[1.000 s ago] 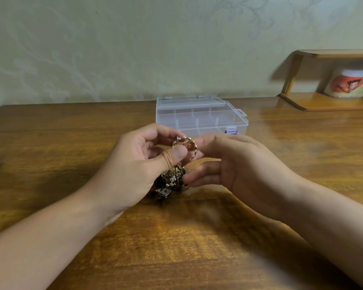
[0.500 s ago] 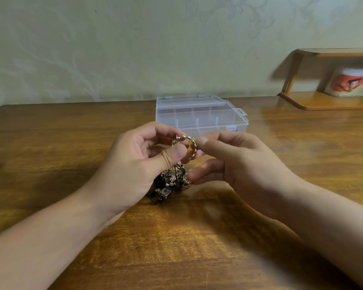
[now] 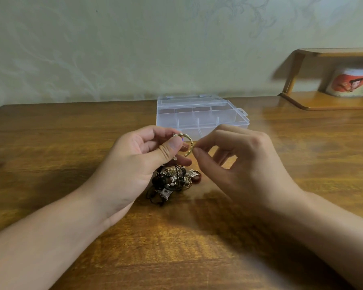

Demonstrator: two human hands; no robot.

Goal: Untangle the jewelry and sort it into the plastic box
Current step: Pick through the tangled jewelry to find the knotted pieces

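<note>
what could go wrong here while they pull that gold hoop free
The gold hoop is pinched by both the left hand and the right hand; a hard tug might bend it. Anything still caught could drag the tangled pile along. The plastic box looks closed, so sorting may stall.

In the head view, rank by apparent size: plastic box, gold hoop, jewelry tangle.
1. plastic box
2. jewelry tangle, partly hidden by the left hand
3. gold hoop
</note>
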